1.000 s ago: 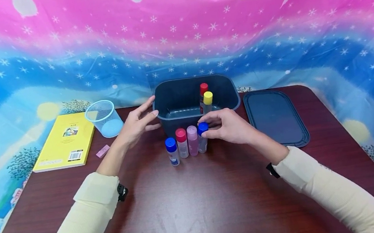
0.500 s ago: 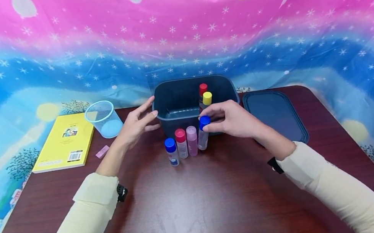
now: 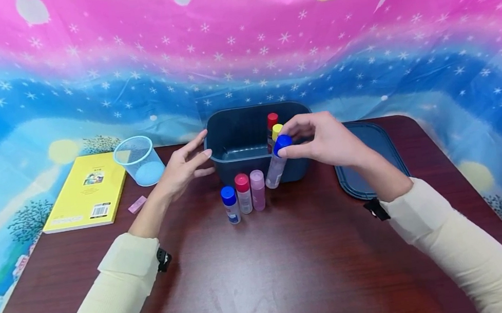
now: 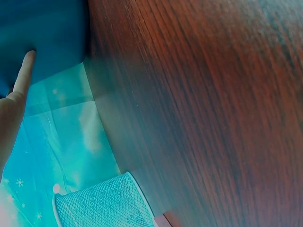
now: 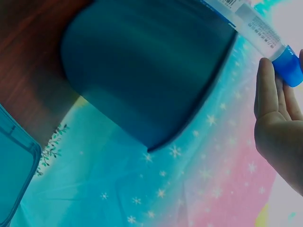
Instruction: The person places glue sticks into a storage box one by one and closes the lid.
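Observation:
My right hand pinches a small clear bottle by its blue cap, thumb on one side and fingers on the other. The bottle tilts, raised in front of the dark bin; its printed label shows in the right wrist view. My left hand rests with extended fingers against the bin's left side, and one fingertip shows on its wall in the left wrist view. Inside the bin stand a red-capped bottle and a yellow-capped one, partly hidden. Before it stand a blue-capped bottle, a red-capped bottle and a pink bottle.
A dark lid lies on the table to the right, partly behind my right hand. On the left are a yellow book, a light-blue mesh cup and a small pink block. A patterned cloth hangs behind.
My right hand has lifted the blue-capped bottle from the right end of the row, moving it up and rightward and tilting it. My left hand stays at the bin.

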`<action>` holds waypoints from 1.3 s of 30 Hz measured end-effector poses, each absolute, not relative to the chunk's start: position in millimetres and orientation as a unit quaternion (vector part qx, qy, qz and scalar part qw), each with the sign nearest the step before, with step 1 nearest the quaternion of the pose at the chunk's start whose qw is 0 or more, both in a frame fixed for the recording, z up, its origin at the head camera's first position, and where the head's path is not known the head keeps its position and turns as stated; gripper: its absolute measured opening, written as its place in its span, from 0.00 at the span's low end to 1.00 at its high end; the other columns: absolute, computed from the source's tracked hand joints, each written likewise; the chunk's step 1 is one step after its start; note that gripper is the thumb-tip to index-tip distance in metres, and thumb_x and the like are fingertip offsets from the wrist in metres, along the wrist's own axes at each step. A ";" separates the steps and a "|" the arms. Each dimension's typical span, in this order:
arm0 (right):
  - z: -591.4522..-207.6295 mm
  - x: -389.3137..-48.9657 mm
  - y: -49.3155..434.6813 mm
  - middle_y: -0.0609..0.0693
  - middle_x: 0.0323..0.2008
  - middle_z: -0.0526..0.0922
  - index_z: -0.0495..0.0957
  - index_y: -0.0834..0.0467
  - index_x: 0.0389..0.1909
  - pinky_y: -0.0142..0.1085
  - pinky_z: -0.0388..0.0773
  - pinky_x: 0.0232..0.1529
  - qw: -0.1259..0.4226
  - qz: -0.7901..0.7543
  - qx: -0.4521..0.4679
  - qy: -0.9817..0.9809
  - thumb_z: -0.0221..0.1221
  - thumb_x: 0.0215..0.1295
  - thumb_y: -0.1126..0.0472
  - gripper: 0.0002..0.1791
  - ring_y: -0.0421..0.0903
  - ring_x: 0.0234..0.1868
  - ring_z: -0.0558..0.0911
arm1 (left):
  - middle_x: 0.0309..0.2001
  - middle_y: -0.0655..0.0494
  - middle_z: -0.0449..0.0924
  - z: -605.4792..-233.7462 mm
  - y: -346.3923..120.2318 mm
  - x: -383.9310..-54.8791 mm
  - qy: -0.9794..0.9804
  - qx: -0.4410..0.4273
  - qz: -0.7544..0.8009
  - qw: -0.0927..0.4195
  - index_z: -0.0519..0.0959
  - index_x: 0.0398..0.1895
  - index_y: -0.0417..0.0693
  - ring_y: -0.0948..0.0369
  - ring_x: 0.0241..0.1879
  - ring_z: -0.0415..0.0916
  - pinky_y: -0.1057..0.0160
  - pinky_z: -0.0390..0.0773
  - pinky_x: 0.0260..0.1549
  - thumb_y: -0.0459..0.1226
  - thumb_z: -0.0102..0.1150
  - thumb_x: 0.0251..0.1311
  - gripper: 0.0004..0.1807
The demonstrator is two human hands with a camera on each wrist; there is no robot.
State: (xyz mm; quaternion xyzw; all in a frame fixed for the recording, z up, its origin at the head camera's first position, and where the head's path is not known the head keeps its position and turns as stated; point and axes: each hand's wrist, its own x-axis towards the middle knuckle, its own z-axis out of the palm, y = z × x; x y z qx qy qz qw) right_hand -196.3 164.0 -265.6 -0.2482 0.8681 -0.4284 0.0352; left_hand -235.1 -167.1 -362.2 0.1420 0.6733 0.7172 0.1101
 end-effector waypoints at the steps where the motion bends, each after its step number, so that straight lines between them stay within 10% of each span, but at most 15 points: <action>1: -264.0 -196.5 164.7 0.55 0.45 0.84 0.82 0.62 0.50 0.45 0.83 0.49 0.029 -0.433 -0.244 0.867 0.71 0.63 0.59 0.18 0.50 0.47 0.84 | 0.80 0.44 0.50 -362.2 -167.3 -235.1 0.673 0.142 0.718 0.111 0.52 0.81 0.46 0.40 0.73 0.59 0.39 0.74 0.57 0.34 0.51 0.76 0.35; 22: -232.2 -209.5 148.4 0.55 0.43 0.83 0.83 0.59 0.47 0.37 0.83 0.45 -0.066 -0.561 -0.209 0.798 0.71 0.63 0.58 0.15 0.52 0.45 0.83 | 0.79 0.46 0.51 -362.4 -167.3 -236.4 0.665 0.140 0.725 0.109 0.53 0.81 0.47 0.41 0.72 0.60 0.39 0.74 0.57 0.34 0.51 0.76 0.34; 39: -258.0 -241.3 114.1 0.54 0.44 0.84 0.82 0.60 0.49 0.40 0.83 0.46 -0.031 -0.572 -0.194 0.796 0.70 0.64 0.59 0.16 0.49 0.46 0.83 | 0.80 0.47 0.49 -362.8 -167.8 -235.7 0.671 0.144 0.719 0.108 0.53 0.81 0.48 0.41 0.73 0.58 0.38 0.73 0.57 0.34 0.51 0.76 0.34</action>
